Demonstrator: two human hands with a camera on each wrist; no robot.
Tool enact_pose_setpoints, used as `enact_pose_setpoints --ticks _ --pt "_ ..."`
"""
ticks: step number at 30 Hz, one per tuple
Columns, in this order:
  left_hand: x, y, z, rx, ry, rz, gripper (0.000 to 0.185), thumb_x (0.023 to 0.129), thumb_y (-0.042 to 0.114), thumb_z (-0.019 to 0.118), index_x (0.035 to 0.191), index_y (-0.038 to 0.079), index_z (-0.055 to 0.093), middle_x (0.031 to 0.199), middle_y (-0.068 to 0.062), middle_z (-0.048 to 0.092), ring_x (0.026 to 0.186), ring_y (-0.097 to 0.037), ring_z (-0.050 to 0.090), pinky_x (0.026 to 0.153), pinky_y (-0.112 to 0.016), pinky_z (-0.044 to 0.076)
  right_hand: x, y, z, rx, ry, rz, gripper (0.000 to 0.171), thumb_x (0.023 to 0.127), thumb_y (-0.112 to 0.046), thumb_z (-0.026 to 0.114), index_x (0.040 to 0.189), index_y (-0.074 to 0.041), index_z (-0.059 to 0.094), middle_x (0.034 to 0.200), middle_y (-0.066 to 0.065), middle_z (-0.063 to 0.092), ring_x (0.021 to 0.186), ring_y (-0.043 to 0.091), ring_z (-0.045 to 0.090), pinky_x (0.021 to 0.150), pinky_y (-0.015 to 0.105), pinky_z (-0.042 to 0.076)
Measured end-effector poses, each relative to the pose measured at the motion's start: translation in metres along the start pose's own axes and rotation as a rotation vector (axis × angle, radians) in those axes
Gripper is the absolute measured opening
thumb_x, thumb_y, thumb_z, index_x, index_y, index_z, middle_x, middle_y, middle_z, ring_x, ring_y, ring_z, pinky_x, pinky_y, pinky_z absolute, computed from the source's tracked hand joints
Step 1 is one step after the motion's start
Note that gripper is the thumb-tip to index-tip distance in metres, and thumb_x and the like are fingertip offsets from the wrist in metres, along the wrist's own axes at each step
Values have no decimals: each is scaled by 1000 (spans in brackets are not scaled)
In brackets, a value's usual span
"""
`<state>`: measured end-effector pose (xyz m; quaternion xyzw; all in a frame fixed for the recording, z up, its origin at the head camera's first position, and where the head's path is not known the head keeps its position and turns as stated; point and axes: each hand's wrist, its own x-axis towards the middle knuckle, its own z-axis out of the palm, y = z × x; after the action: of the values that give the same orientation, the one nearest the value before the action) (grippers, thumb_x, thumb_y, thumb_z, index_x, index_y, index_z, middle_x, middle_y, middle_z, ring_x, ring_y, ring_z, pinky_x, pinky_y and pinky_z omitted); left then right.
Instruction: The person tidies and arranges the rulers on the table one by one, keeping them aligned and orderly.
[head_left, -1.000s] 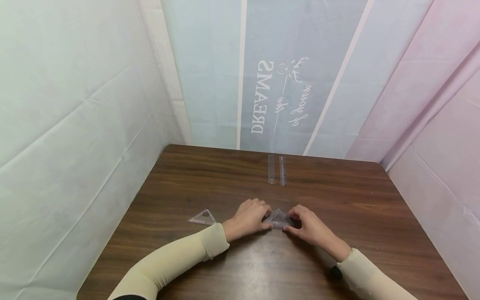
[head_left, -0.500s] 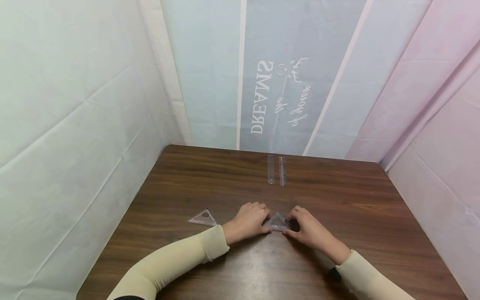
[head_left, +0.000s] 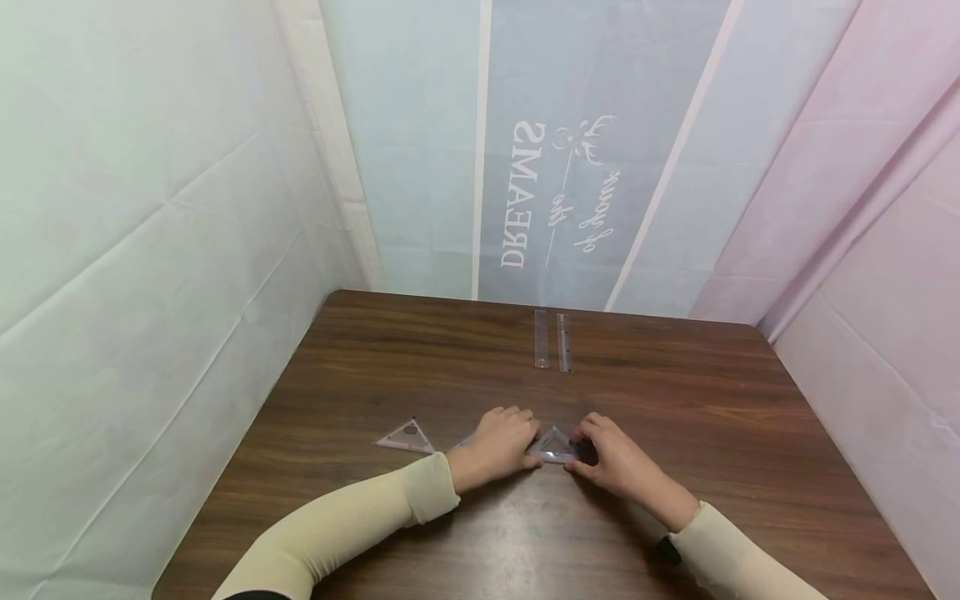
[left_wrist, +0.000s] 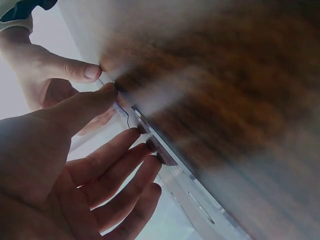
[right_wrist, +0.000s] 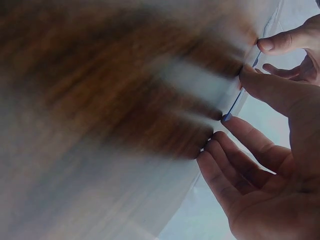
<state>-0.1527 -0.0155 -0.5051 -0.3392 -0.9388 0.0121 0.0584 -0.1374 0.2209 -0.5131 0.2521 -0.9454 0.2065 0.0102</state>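
Clear plastic triangle lies flat on the table; left hand and right hand pinch its opposite corners.

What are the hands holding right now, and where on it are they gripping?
Both hands hold the clear triangle ruler on the table: the left hand pinches its left corner, the right hand its right corner.

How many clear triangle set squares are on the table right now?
2, possibly more. One triangle lies between the left hand and right hand, pinched by both. The second triangle lies apart, to the left. A clear edge by the left wrist may be another, mostly hidden.
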Motion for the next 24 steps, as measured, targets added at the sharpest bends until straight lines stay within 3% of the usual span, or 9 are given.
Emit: enact_pose_setpoints --ticks 24 --pt "-1 -2 2 -34 -6 2 37 87 59 85 103 26 77 96 12 68 87 -8 62 73 -25 50 -1 0 1 -15 -1 5 33 84 -24 95 103 -11 72 104 -3 62 96 14 59 86 41 56"
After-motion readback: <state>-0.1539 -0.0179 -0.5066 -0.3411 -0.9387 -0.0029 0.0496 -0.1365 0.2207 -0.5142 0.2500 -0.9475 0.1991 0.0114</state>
